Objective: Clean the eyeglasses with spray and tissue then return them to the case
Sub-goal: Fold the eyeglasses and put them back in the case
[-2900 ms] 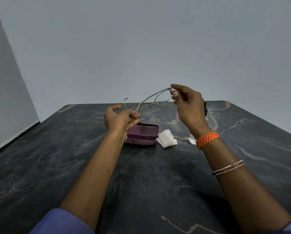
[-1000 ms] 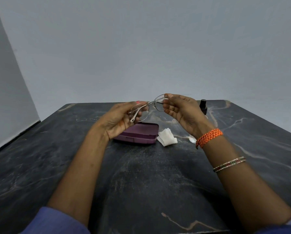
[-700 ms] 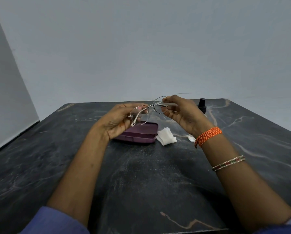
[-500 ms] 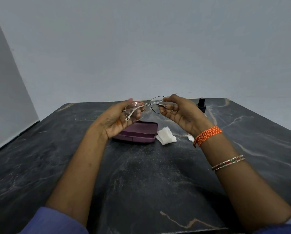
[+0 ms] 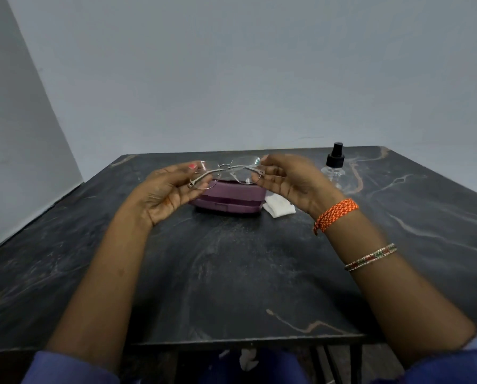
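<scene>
Thin-framed eyeglasses [image 5: 229,171] with clear lenses are held folded between both hands, just above the purple case [image 5: 229,199]. My left hand [image 5: 168,194] grips the left end with fingers and thumb. My right hand [image 5: 290,181] pinches the right end. The case lies closed on the dark marble table [image 5: 231,273]. A folded white tissue [image 5: 279,208] rests right of the case, partly hidden by my right hand. A small clear spray bottle [image 5: 333,167] with a black nozzle stands farther right and back.
Grey walls rise behind and to the left of the table. The table's near edge [image 5: 245,343] runs just in front of my blue sleeves. Bracelets sit on my right wrist.
The eyeglasses' temples went from spread open to folded. Both hands came closer together and lowered the eyeglasses toward the case. The view has tilted down, showing the table's near edge.
</scene>
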